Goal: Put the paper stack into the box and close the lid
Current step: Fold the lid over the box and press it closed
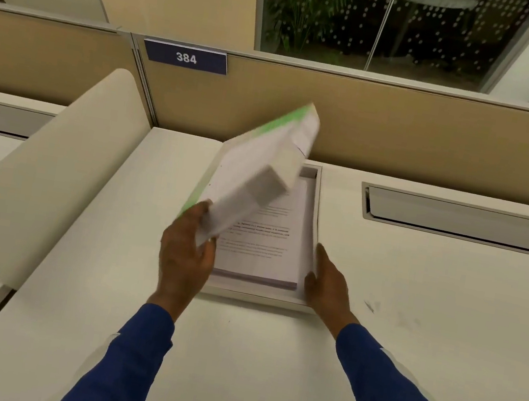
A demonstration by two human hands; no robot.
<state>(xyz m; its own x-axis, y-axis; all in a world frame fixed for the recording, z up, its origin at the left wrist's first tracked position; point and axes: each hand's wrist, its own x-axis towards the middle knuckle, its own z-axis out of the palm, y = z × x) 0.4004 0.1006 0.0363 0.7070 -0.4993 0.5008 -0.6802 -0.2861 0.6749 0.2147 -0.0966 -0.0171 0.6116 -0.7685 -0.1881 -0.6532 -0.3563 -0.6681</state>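
Observation:
A shallow white box (318, 215) lies on the desk with the printed paper stack (265, 252) inside it. My left hand (185, 253) grips the near corner of the white lid (253, 177), which has a green edge. The lid is raised and tilted, blurred with motion, over the box's left half and hides part of the stack. My right hand (325, 286) rests flat against the box's near right corner, thumb on the rim.
A white curved divider (42, 172) rises at the left of the desk. A grey cable hatch (457, 220) is set into the desk at the right. A beige partition with a "384" sign (186, 57) stands just behind the box.

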